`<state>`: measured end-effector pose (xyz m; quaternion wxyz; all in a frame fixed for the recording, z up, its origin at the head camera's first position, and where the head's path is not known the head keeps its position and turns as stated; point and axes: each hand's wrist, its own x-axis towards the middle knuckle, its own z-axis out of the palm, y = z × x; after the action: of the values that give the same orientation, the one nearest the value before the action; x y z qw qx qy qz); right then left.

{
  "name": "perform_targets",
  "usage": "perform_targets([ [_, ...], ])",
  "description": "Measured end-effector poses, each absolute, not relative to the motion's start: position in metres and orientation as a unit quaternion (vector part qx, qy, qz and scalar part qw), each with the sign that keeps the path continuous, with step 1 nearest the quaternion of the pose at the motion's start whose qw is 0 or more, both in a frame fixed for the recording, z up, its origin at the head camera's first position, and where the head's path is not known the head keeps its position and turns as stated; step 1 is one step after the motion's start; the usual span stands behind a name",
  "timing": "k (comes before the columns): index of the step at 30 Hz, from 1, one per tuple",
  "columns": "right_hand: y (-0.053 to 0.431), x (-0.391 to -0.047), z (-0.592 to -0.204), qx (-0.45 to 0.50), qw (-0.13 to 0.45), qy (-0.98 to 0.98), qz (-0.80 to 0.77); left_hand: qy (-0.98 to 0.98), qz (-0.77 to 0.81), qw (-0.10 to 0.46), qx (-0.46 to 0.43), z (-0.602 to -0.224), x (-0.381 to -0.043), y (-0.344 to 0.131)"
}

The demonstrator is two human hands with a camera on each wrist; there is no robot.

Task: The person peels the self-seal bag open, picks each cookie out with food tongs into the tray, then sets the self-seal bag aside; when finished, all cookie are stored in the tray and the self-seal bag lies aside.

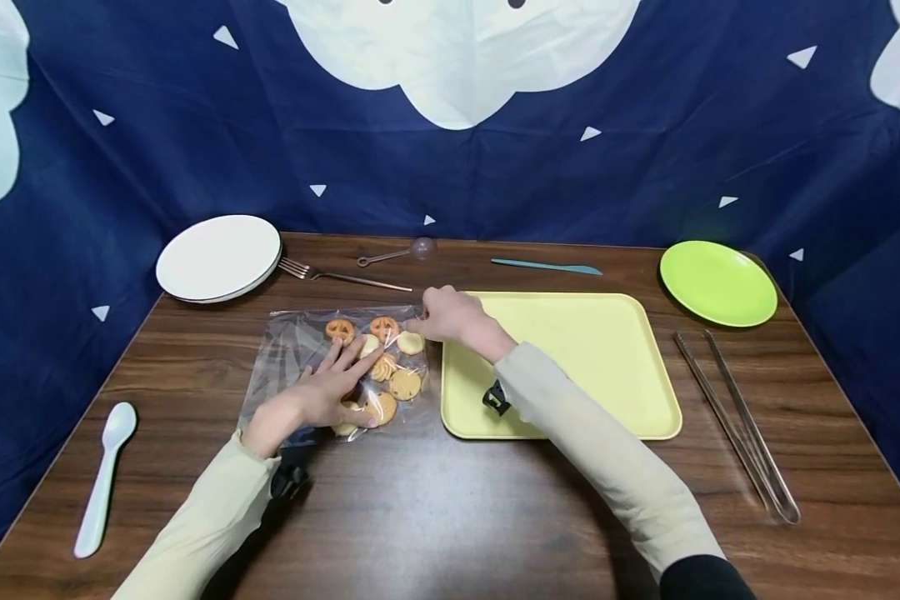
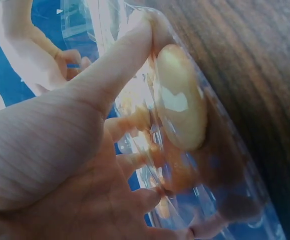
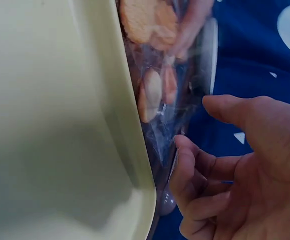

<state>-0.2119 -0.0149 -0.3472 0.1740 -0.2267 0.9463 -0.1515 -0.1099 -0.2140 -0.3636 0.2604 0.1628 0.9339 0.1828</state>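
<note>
A clear plastic bag [image 1: 285,350] lies flat on the table, left of the yellow tray [image 1: 570,367]. It holds several cookies [image 1: 405,384], some round and some pretzel-shaped. My left hand [image 1: 322,398] rests on the bag with its fingers spread over the cookies; in the left wrist view its thumb touches the plastic near one edge. By the bag's upper right corner is my right hand [image 1: 453,315], reaching across the tray. The right wrist view shows that hand's thumb and bent index finger apart, with nothing visible held between them.
White plates [image 1: 219,257], a fork [image 1: 345,277], a measuring spoon [image 1: 422,247] and a blue knife [image 1: 546,267] lie along the back. To the right are a green plate [image 1: 717,283] and metal tongs [image 1: 746,433]. A pale spoon [image 1: 107,479] lies at the left.
</note>
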Motion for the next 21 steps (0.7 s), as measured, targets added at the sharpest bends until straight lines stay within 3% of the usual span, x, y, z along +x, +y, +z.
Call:
perform_targets([
  [7, -0.015, -0.215, -0.351, -0.218, 0.144, 0.950, -0.171, 0.931, 0.194, 0.261, 0.164, -0.366, -0.108, -0.213],
  [21, 0.019, -0.217, -0.354, -0.193, 0.154, 0.938, -0.243, 0.932, 0.188, 0.262, 0.163, -0.367, -0.109, -0.216],
])
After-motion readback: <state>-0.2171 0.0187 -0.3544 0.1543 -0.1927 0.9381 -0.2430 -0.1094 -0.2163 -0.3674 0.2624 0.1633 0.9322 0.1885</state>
